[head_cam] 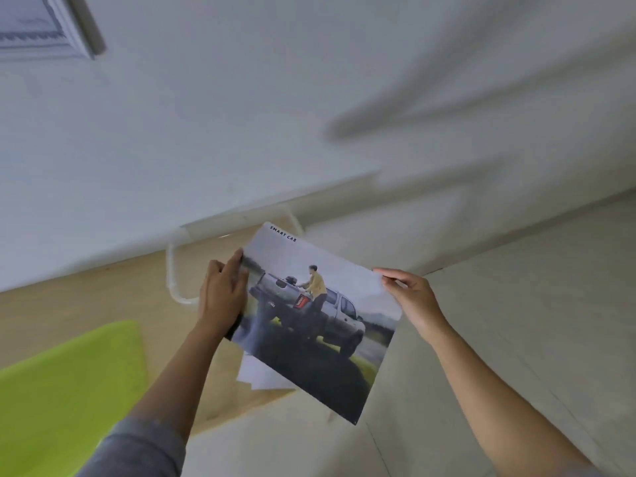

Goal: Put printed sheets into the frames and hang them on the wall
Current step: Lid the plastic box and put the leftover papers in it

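Item: glossy rectangular printed sheet [323,325], colour photograph of a silver pickup truck with a figure in a yellow jacket at its bed, lettered "SMART CAB" at the top edge. Position: held in the air, tilted, printed side up, over the near corner of the bench and the floor beside it.

Left hand [220,294]: grips the sheet's left edge, thumb on the printed face and fingers curled about the margin. A dark strip shows just under this hand; what it is cannot be told. Grey sleeve [137,449] on the forearm.

Right hand [409,297]: pinches the sheet's far right corner between thumb and fingertips.

Beneath the sheet: a few loose white paper sheets [256,373], lying overlapped on the bench, partly hidden by the held print.

Bench [103,297]: pale wooden top set against the wall, with a white curved tube [172,266] at its far corner.

Lime-green flat seat [69,390]: at lower left, near the bench.

White plain wall [206,115]: carries soft grey shadows and, upper left, a white moulded picture frame [44,25], hanging, contents blurred.

Pale tiled floor [516,304]: to the right.
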